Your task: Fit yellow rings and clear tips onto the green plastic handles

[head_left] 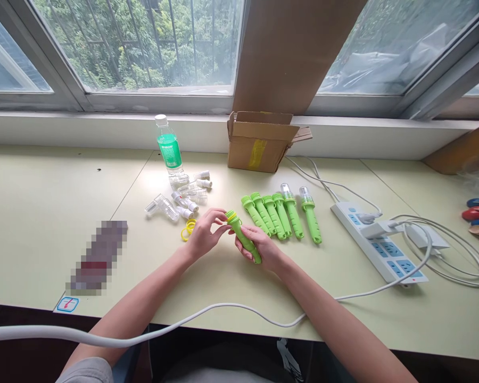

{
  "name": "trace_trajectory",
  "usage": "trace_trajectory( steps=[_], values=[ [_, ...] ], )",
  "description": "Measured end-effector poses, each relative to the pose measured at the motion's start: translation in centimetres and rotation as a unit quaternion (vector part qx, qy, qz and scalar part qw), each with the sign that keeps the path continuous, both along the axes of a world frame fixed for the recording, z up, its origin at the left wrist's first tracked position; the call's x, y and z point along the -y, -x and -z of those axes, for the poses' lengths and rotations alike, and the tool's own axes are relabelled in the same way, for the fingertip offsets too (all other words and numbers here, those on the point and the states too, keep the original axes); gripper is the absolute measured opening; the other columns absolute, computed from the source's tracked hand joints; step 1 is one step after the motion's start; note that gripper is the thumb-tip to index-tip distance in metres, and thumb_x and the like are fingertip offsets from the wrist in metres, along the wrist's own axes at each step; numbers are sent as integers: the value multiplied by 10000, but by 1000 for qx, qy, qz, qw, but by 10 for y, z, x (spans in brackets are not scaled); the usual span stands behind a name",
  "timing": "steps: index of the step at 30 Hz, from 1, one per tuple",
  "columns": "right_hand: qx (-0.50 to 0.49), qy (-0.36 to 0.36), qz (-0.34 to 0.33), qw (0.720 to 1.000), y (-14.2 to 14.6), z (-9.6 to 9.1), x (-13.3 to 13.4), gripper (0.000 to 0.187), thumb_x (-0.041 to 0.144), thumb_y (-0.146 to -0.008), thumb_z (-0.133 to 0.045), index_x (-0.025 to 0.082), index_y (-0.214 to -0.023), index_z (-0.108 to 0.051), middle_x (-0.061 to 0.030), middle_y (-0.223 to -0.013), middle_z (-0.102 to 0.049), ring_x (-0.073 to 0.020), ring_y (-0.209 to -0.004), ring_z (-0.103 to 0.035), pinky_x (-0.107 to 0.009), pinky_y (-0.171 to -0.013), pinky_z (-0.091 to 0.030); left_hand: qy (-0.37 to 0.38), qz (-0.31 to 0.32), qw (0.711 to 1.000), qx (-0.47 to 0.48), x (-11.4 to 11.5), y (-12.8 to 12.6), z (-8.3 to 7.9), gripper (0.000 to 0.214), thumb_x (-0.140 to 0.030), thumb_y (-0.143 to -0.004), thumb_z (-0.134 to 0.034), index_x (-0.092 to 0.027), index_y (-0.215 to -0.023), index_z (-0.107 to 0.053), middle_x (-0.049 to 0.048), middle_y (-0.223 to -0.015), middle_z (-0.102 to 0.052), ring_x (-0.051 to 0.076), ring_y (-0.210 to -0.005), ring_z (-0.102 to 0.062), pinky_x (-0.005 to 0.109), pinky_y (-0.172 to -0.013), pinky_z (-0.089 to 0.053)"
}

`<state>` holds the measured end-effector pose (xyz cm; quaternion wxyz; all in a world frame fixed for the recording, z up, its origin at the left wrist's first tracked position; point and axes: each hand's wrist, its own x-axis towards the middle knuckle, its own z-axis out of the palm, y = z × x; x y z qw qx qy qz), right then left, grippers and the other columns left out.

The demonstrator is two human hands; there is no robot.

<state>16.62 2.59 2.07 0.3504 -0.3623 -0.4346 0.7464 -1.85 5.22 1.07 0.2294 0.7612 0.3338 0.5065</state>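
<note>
My right hand is wrapped round a green plastic handle, held tilted with its ribbed head up and to the left. My left hand pinches at that head, where a yellow ring sits. Just left of my left hand lie yellow rings on the table. Behind them is a pile of clear plastic caps. To the right lies a row of several green handles, two of them with clear caps fitted.
A water bottle with a green label and an open cardboard box stand at the back by the window sill. A white power strip with cables lies at the right. A white cable runs along the front edge.
</note>
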Motion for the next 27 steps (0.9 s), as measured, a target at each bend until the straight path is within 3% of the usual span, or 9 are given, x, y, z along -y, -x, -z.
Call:
trace_trajectory(
  steps=[8, 18, 27],
  values=[
    [15, -13, -10, 1000, 2, -7, 3, 348, 410, -843, -576, 213, -1114, -483, 41, -606, -592, -45, -325, -364, -152, -299, -260, 11, 11, 1000, -4, -1, 0, 1, 131, -220, -847, -589, -175, -961, -541, 66, -1027, -599, 132, -854, -633, 310, -713, -614],
    [5, -14, 16, 1000, 3, -6, 2, 328, 466, -836, -576, 197, -1023, -563, -14, -769, -615, -78, -462, -521, -180, -360, -361, 1, 4, 1000, 14, 1, -1, -3, 161, -199, -839, -600, -180, -989, -545, 62, -1045, -585, 127, -859, -632, 312, -728, -616],
    [10, -17, 5, 1000, 3, -6, 2, 297, 481, -856, -535, 195, -929, -569, 15, -666, -553, -59, -401, -438, -168, -335, -304, -14, 25, 1000, -7, -2, 2, -4, 320, -276, -758, -698, -184, -1016, -533, 79, -1056, -591, 144, -849, -628, 324, -692, -610]
  ],
)
